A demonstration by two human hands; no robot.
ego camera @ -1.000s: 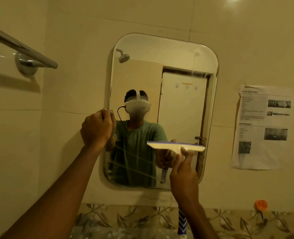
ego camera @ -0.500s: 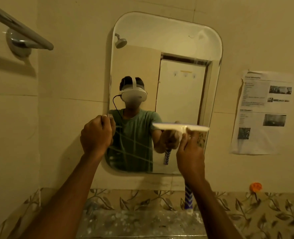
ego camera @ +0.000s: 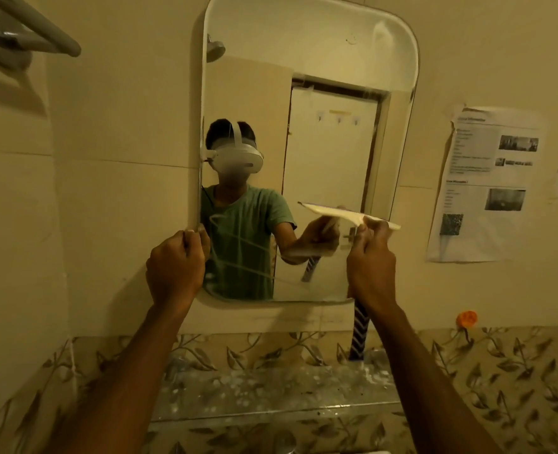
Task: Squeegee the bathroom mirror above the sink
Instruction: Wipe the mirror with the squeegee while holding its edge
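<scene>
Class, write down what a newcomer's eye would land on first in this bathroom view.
The rounded mirror fills the upper centre, reflecting a person in a white headset. Before its lower right glass, the right hand holds a pale squeegee, while the left hand grips the mirror's lower left edge.

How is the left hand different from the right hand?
The left hand grips the left edge of the mirror, while the right hand holds the squeegee. The left hand sits at the side of the mirror, next to the wall; the right hand is in front of the glass, low on the right. Both hands are raised to about the same height, backs toward the camera, with fingers curled around something.
</scene>
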